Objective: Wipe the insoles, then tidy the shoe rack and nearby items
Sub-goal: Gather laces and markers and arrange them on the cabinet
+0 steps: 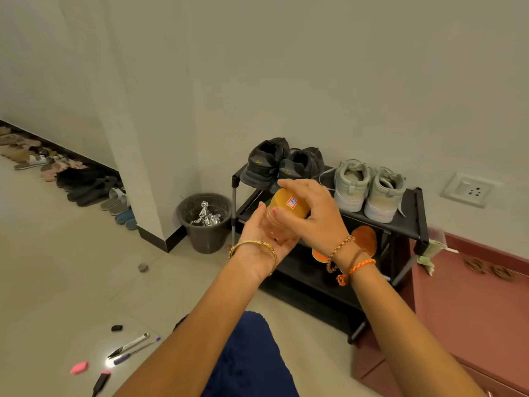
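I hold a small clear plastic jar (279, 229) with an orange lid (287, 203) in front of the black shoe rack (412, 209). My left hand (262, 239) cups the jar's body from below. My right hand (310, 213) grips the lid from above, fingers curled round it. On the rack's top shelf stand a pair of dark grey sneakers (282, 164) and a pair of pale grey sneakers (369, 189). An orange insole (365, 239) lies on a lower shelf, partly hidden by my right wrist.
A dark bin (204, 222) with crumpled foil stands left of the rack. Pens (133, 349), a pink eraser (79, 367), a marker and a small cap (143, 267) lie on the floor. Sandals line the left wall (86, 181). A red cabinet (472, 310) is right.
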